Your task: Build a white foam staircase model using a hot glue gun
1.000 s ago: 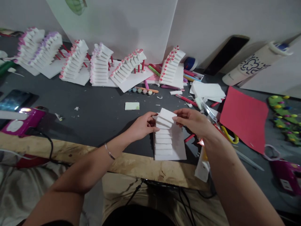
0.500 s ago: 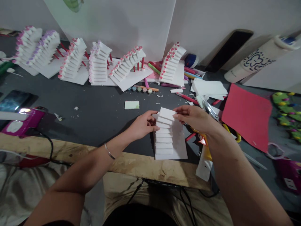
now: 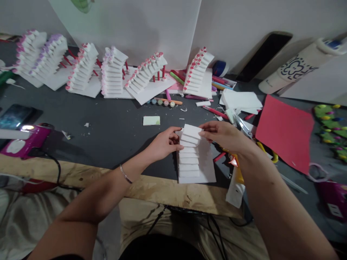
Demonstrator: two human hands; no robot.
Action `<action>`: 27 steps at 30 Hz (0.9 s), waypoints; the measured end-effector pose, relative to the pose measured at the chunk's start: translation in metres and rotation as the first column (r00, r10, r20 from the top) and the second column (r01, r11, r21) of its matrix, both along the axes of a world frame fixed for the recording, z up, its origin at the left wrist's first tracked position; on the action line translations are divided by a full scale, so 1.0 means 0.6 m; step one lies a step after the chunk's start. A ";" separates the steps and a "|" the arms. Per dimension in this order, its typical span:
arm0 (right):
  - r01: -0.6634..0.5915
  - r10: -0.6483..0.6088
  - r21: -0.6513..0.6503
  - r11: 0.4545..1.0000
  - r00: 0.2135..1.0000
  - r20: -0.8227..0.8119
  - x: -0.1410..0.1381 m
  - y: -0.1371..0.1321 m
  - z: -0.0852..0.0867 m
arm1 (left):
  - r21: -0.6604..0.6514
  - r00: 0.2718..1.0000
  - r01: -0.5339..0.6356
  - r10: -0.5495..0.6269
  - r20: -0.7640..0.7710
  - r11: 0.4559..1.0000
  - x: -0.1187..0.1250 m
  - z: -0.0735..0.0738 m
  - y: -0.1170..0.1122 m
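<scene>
A small white model staircase [image 3: 189,160] of stacked foam-like strips stands on a white base sheet [image 3: 207,169] near the table's front edge. My left hand [image 3: 168,143] grips its upper left side, thumb at the steps and index finger by the top. My right hand [image 3: 221,134] pinches the right end of the uppermost white step [image 3: 193,130], which sits at a slight angle to the lower ones. The undersides of the upper steps are hidden. A pale rectangular piece [image 3: 151,120] lies on the dark table to the left.
Several finished model staircases with pink, red and purple trim, such as one [image 3: 113,74], line the back. Scissors [image 3: 243,125], white sheets [image 3: 242,101], a red sheet [image 3: 284,133] and a bottle [image 3: 295,66] are at right. A purple device [image 3: 29,140] with a cable sits at left.
</scene>
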State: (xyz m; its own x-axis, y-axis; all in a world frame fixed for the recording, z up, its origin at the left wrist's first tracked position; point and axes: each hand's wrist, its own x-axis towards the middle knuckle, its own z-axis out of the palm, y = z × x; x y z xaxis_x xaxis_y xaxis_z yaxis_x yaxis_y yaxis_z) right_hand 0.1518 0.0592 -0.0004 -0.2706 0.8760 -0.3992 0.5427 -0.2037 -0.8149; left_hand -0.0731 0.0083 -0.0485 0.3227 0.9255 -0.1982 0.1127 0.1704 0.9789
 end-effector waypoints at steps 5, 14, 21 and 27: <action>0.000 -0.001 0.006 1.000 1.000 0.012 0.002 0.000 0.000 | 0.004 1.000 -0.005 0.005 -0.002 1.000 0.000 0.001 -0.001; -0.071 0.072 0.031 0.997 0.997 -0.012 0.002 0.006 0.000 | -0.012 1.000 0.001 -0.001 -0.011 1.000 0.000 0.001 0.000; -0.070 0.070 0.034 0.997 0.998 0.005 0.001 0.008 -0.001 | -0.028 1.000 0.003 -0.003 -0.021 1.000 -0.001 0.003 0.000; -0.071 0.071 0.062 0.996 0.997 0.011 0.007 0.008 -0.006 | -0.019 1.000 -0.008 0.008 -0.013 1.000 -0.001 0.002 0.000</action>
State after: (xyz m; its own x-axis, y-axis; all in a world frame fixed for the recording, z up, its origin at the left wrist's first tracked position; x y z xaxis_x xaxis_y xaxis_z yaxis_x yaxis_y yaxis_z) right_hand 0.1559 0.0640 -0.0037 -0.3299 0.8779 -0.3470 0.5612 -0.1132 -0.8199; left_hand -0.0735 0.0084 -0.0476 0.3123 0.9240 -0.2205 0.1241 0.1904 0.9738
